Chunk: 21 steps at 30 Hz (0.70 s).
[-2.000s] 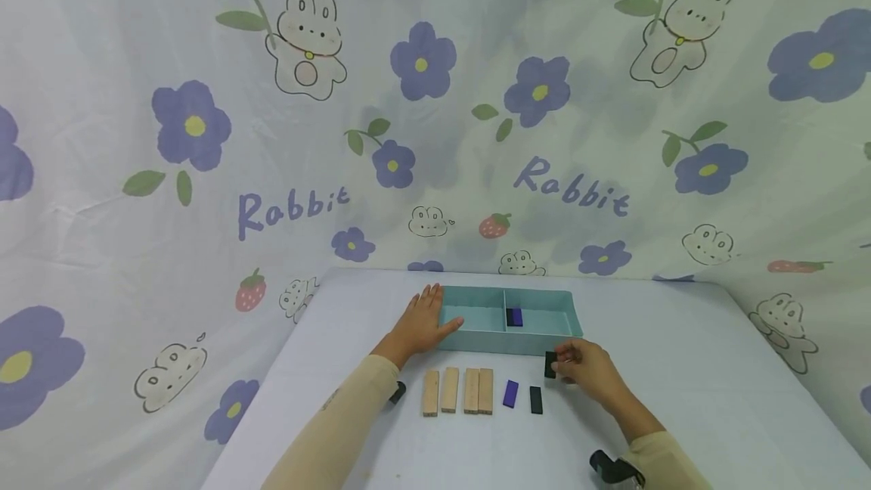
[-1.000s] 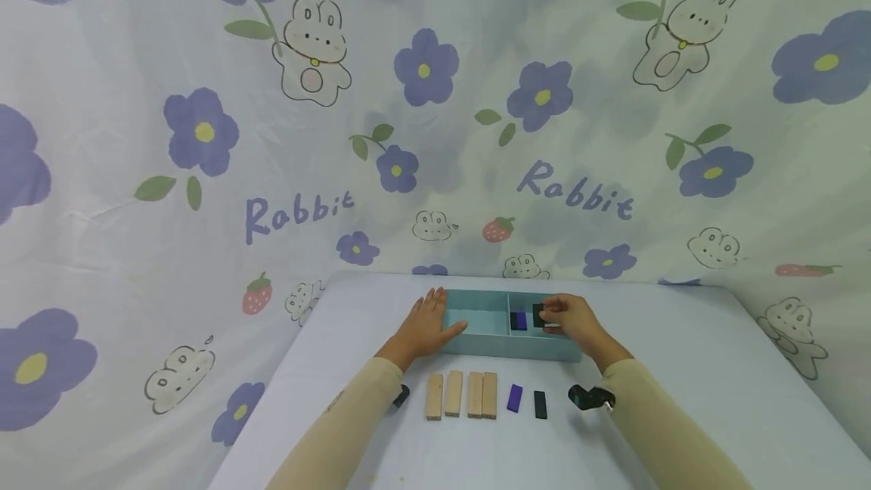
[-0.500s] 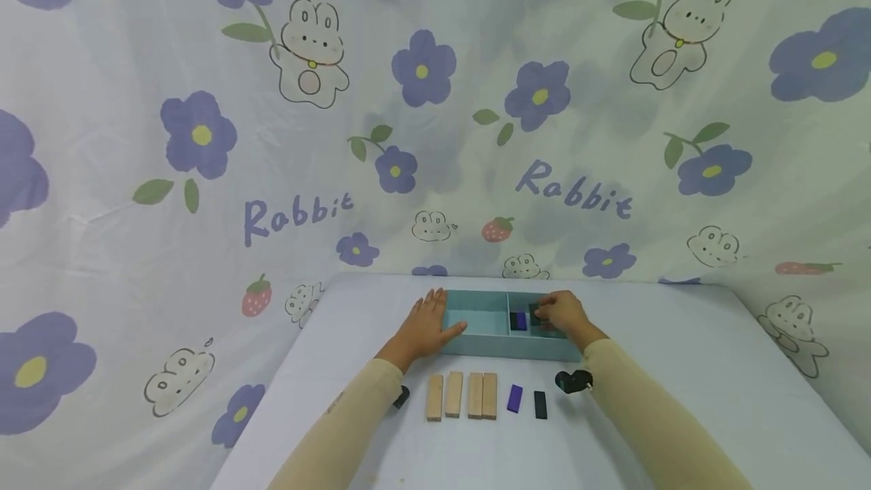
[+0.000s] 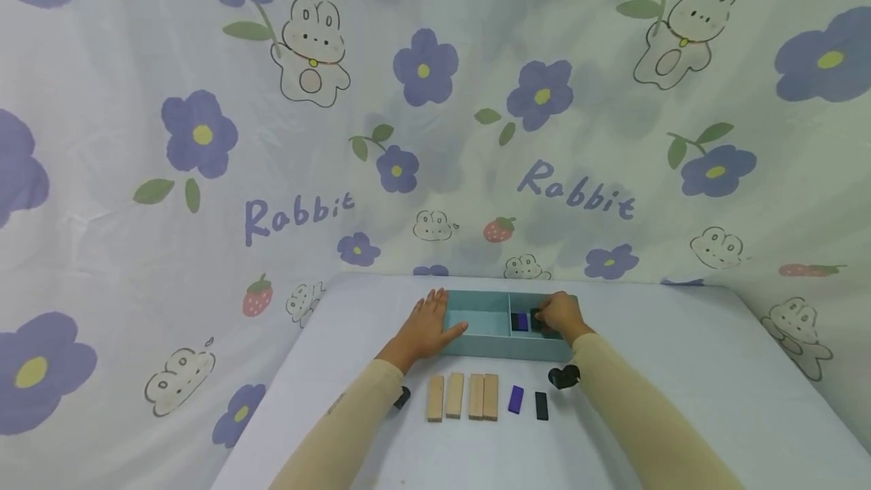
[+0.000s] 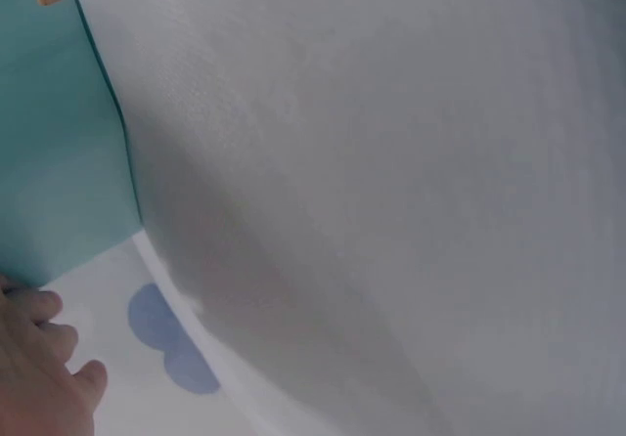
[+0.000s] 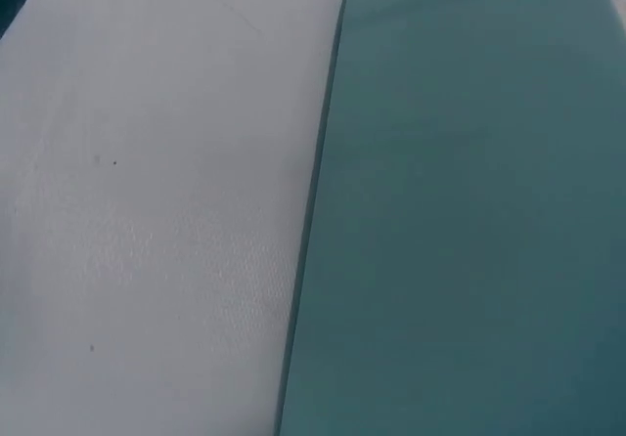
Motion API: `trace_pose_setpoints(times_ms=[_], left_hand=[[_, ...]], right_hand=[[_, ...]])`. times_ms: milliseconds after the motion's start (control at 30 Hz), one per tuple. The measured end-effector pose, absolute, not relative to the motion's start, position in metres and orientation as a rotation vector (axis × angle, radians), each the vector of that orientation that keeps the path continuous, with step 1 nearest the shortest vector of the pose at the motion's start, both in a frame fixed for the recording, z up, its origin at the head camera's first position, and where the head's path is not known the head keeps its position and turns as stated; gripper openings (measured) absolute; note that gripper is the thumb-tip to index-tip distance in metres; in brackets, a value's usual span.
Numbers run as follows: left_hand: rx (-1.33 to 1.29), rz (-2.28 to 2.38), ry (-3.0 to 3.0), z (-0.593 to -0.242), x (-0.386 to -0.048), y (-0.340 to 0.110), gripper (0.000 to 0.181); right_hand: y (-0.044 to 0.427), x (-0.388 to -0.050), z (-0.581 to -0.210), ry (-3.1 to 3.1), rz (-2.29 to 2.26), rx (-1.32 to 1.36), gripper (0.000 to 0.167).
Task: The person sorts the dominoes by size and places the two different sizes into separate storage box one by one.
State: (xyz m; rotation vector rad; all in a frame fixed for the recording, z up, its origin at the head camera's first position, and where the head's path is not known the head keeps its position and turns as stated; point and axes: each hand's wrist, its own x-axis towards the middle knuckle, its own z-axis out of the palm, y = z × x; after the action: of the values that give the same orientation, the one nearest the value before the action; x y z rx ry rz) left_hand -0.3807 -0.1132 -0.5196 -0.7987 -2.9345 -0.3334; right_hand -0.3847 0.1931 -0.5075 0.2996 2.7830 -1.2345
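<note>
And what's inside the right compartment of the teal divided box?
A black block and a purple block sit by the divider; the right hand pinches a partly hidden second black block there. Anything beneath that hand is covered.

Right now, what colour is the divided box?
The box is pale blue-green; best seen in the head view.

Draped behind and beside the white table (image 4: 680, 399) with pale, creased cloth (image 4: 102, 146), printed with purple flowers (image 4: 435, 59), outlined rabbits (image 4: 311, 44), red strawberries (image 4: 257, 297) and "Rabbit" lettering (image 4: 299, 216). Lit softly, with blurred shadows on the table.
</note>
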Motion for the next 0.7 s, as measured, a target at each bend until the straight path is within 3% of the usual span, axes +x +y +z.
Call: trace_pose_setpoints(times_ms=[100, 700], left_hand=[[-0.792, -0.333, -2.937, -0.5195, -0.3817, -0.1127, 0.102], [-0.763, -0.333, -2.992, -0.5169, -0.3808, -0.1108, 0.102]], right_hand=[[0.1927, -0.3862, -0.5083, 2.806, -1.193, 0.291, 0.006], [0.192, -0.3916, -0.5171, 2.742, -1.195, 0.343, 0.013]])
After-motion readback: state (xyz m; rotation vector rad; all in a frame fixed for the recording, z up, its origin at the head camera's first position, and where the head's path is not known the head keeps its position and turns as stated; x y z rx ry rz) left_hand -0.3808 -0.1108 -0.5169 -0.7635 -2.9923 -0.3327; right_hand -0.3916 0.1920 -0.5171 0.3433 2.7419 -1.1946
